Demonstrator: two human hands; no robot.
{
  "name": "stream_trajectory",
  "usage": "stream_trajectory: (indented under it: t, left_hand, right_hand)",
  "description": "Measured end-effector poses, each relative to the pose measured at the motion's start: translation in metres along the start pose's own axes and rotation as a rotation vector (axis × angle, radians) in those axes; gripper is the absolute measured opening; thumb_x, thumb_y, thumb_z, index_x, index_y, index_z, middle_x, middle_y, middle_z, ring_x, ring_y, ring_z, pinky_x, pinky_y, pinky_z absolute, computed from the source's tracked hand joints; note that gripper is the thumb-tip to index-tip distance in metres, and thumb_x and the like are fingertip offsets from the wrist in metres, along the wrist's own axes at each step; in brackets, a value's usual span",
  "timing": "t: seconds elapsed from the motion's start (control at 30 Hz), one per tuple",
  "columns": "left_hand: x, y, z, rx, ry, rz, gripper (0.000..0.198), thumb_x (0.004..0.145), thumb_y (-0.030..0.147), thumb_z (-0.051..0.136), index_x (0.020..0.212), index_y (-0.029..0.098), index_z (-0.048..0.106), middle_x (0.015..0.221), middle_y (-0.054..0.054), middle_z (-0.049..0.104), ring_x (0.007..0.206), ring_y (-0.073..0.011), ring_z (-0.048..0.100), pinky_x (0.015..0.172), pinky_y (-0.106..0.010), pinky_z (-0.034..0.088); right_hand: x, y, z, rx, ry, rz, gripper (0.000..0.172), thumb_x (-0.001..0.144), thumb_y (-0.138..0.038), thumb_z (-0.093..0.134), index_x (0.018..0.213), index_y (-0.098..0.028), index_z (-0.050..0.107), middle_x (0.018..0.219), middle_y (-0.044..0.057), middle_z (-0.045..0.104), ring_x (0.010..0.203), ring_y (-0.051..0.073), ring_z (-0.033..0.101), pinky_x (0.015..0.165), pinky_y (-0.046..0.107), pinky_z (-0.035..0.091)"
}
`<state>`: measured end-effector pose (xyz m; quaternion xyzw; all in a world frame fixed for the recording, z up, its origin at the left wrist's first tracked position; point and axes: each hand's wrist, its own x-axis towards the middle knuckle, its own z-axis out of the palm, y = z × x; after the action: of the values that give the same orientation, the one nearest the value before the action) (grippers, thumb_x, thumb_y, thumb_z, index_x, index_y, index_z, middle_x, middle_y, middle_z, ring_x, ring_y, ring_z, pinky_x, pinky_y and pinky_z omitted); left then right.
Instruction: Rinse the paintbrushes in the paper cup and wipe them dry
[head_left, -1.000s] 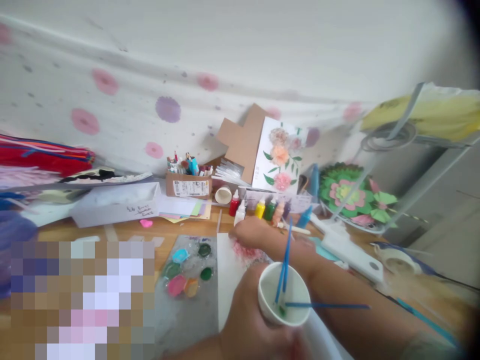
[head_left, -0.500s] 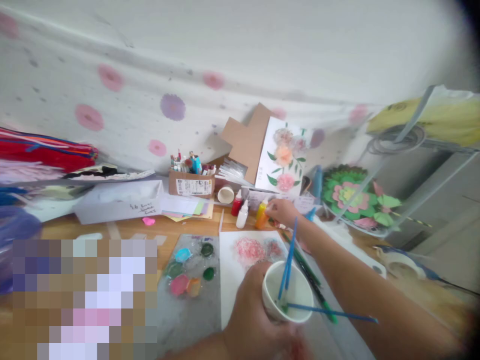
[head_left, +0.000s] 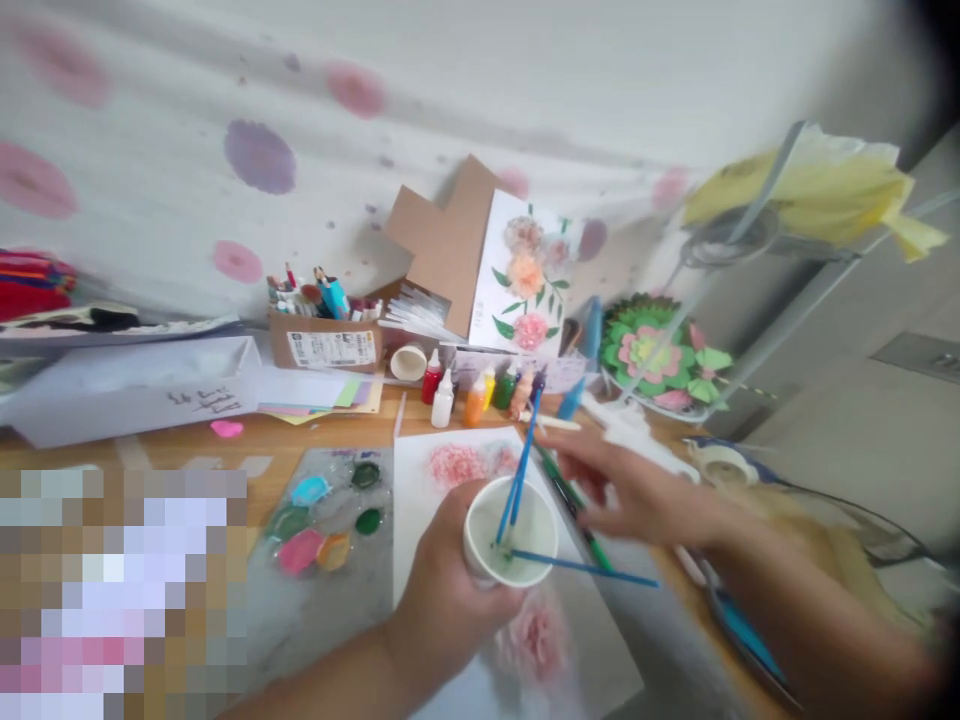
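My left hand [head_left: 442,600] is wrapped round a white paper cup [head_left: 510,535] that holds several blue-handled brushes [head_left: 521,470]. The cup hangs over a white sheet [head_left: 420,500] painted with red and pink flowers. My right hand [head_left: 630,495] hovers just right of the cup, fingers spread and blurred, with nothing in them. A row of small paint bottles [head_left: 476,395] stands beyond the sheet. A grey palette board [head_left: 330,580] with blobs of blue, green, pink and orange paint lies left of the sheet.
A cardboard box of pens [head_left: 322,335] and a flower painting [head_left: 525,275] lean against the dotted wall cloth. Paper flowers on a plate [head_left: 652,355] sit at the right by a metal rack [head_left: 787,290]. White boxes and coloured paper [head_left: 150,390] lie at the left.
My right hand has drawn back from the paint bottles toward the cup. The view has swung right and closer, and the cup has moved slightly left.
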<state>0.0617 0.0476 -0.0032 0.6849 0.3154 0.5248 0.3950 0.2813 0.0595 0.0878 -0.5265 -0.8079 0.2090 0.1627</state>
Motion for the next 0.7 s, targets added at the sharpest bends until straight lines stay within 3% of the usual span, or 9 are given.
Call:
stream_trajectory:
  t: [0.07, 0.1, 0.17, 0.27, 0.33, 0.4, 0.5, 0.7]
  left_hand:
    - [-0.002, 0.001, 0.001, 0.006, -0.068, -0.002, 0.06, 0.062, 0.017, 0.078, 0.115, 0.03, 0.053, 0.112, -0.002, 0.065, 0.102, -0.0241, 0.064, 0.086, -0.039, 0.054]
    - [-0.003, 0.002, 0.001, 0.007, -0.102, -0.005, 0.062, 0.06, 0.018, 0.08, 0.115, 0.031, 0.053, 0.111, -0.001, 0.065, 0.1, -0.0244, 0.065, 0.083, -0.039, 0.055]
    - [-0.005, 0.004, 0.002, 0.006, -0.158, -0.001, 0.064, 0.056, 0.021, 0.083, 0.112, 0.032, 0.054, 0.107, 0.0, 0.066, 0.095, -0.0242, 0.066, 0.078, -0.038, 0.056]
    - [-0.009, 0.007, 0.004, 0.006, -0.234, 0.005, 0.069, 0.053, 0.022, 0.086, 0.112, 0.035, 0.053, 0.103, 0.002, 0.066, 0.089, -0.0227, 0.067, 0.073, -0.036, 0.058]
    - [-0.011, 0.009, 0.004, 0.021, -0.283, 0.003, 0.069, 0.054, 0.023, 0.086, 0.113, 0.037, 0.052, 0.102, 0.002, 0.066, 0.087, -0.0224, 0.068, 0.071, -0.036, 0.058]
    - [-0.013, 0.01, 0.003, 0.048, -0.32, 0.006, 0.069, 0.055, 0.025, 0.085, 0.114, 0.036, 0.05, 0.102, 0.002, 0.066, 0.088, -0.0225, 0.068, 0.071, -0.036, 0.058]
    - [-0.014, 0.012, 0.001, 0.094, -0.348, 0.027, 0.069, 0.055, 0.032, 0.086, 0.114, 0.035, 0.049, 0.103, 0.001, 0.065, 0.09, -0.0228, 0.067, 0.073, -0.037, 0.058]
    - [-0.013, 0.012, -0.002, 0.156, -0.357, 0.066, 0.074, 0.055, 0.034, 0.087, 0.117, 0.034, 0.048, 0.107, 0.0, 0.063, 0.095, -0.0221, 0.066, 0.079, -0.036, 0.056]
  right_hand:
    - [-0.04, -0.008, 0.013, 0.109, -0.007, -0.091, 0.113, 0.058, -0.039, 0.087, 0.151, -0.025, 0.024, 0.096, 0.001, 0.055, 0.069, 0.011, 0.051, 0.064, 0.024, 0.05]
    - [-0.052, -0.014, 0.021, 0.178, 0.085, -0.164, 0.119, 0.058, -0.046, 0.086, 0.153, -0.026, 0.018, 0.1, 0.003, 0.053, 0.072, 0.012, 0.05, 0.066, 0.025, 0.049]
    - [-0.065, -0.028, 0.034, 0.297, 0.263, -0.204, 0.113, 0.062, -0.06, 0.08, 0.152, -0.032, 0.016, 0.097, 0.001, 0.049, 0.075, 0.013, 0.049, 0.069, 0.025, 0.048]
    - [-0.065, -0.046, 0.038, 0.525, 0.364, -0.054, 0.092, 0.069, -0.069, 0.067, 0.145, -0.031, 0.032, 0.088, -0.002, 0.045, 0.067, 0.011, 0.046, 0.057, 0.02, 0.043]
    - [-0.064, -0.052, 0.033, 0.602, 0.378, 0.005, 0.052, 0.081, -0.057, 0.066, 0.124, -0.03, 0.052, 0.078, -0.004, 0.045, 0.064, 0.009, 0.045, 0.053, 0.018, 0.039]
    - [-0.065, -0.055, 0.024, 0.567, 0.334, -0.007, 0.012, 0.089, -0.038, 0.063, 0.093, -0.026, 0.061, 0.07, -0.005, 0.048, 0.062, 0.008, 0.047, 0.053, 0.016, 0.038]
    - [-0.07, -0.053, 0.014, 0.407, 0.255, -0.087, 0.017, 0.09, -0.019, 0.061, 0.074, -0.021, 0.059, 0.068, -0.005, 0.055, 0.061, 0.006, 0.05, 0.056, 0.017, 0.039]
    - [-0.081, -0.042, 0.011, 0.205, 0.245, -0.214, 0.003, 0.089, -0.019, 0.062, 0.088, -0.021, 0.063, 0.077, -0.003, 0.061, 0.069, 0.009, 0.058, 0.061, 0.02, 0.043]
